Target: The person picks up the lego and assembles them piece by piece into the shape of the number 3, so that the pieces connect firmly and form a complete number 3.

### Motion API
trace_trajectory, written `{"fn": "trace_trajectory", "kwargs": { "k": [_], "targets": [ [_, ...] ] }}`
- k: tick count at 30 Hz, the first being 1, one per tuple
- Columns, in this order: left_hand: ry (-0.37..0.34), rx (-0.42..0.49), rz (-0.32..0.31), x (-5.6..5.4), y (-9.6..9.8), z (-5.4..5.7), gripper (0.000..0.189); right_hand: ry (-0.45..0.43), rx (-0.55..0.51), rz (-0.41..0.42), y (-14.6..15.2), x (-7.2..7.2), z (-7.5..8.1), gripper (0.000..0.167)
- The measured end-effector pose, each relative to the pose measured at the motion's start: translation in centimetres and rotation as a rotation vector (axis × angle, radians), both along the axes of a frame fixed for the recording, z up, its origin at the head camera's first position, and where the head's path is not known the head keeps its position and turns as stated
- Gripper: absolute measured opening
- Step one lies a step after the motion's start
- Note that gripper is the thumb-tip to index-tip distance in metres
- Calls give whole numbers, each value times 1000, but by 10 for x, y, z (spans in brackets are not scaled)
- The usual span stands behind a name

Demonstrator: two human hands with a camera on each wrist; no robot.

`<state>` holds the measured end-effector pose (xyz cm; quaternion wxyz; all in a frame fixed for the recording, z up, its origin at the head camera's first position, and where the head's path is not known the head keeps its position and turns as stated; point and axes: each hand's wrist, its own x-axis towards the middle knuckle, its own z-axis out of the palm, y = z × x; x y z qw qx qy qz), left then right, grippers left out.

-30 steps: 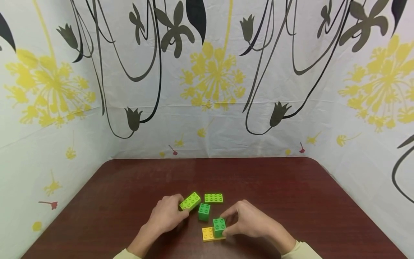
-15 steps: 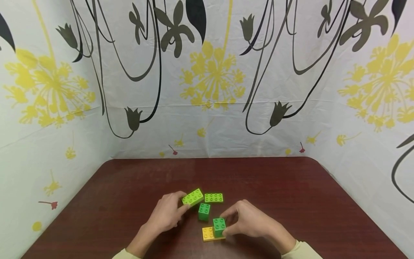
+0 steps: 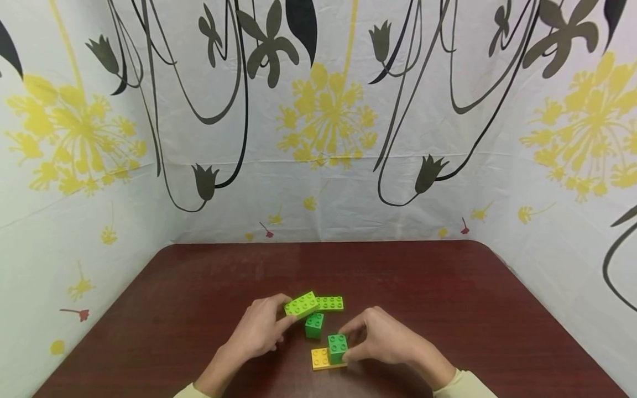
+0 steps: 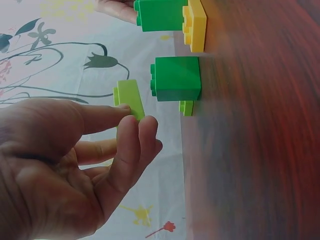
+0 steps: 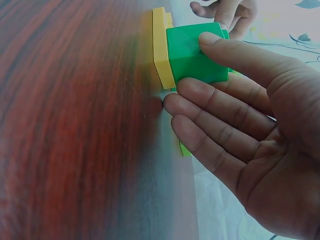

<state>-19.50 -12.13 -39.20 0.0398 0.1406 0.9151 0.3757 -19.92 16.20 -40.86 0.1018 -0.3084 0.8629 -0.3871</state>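
Left hand (image 3: pixel 259 327) pinches a lime brick (image 3: pixel 301 304); right hand (image 3: pixel 387 338) holds a green brick (image 3: pixel 338 349)

A person's two bare hands work over a dark red-brown bench (image 3: pixel 423 282), seen from the head. The left hand has its thumb and fingers closed on one end of the lime brick, a long piece with two rows of four studs. The left wrist view shows this brick raised off the bench. From above, it overlaps the near left corner of a second lime brick (image 3: pixel 332 303), which lies flat with its studs up.

The right hand clasps the green brick, with the thumb on its near side. This brick sits upright on the right-hand part of a low yellow brick (image 3: pixel 320 359); four yellow studs show to its left. Between the second lime brick and the yellow one stands a loose green brick (image 3: pixel 314 326), its four studs facing up.

Pale yellow sleeves (image 3: pixel 464 385) show at the bottom edge. Behind the bench hangs a white cloth (image 3: pixel 318 215) printed with yellow, grey and black flowers.
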Motion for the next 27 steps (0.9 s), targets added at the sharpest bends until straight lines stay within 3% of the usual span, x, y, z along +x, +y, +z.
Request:
{"fn": "trace_trajectory", "kwargs": {
  "k": [27],
  "targets": [
    [-156, 199, -167, 6, 0, 11, 39, -9, -20, -3, 0, -1, -4, 31]
  ]
}}
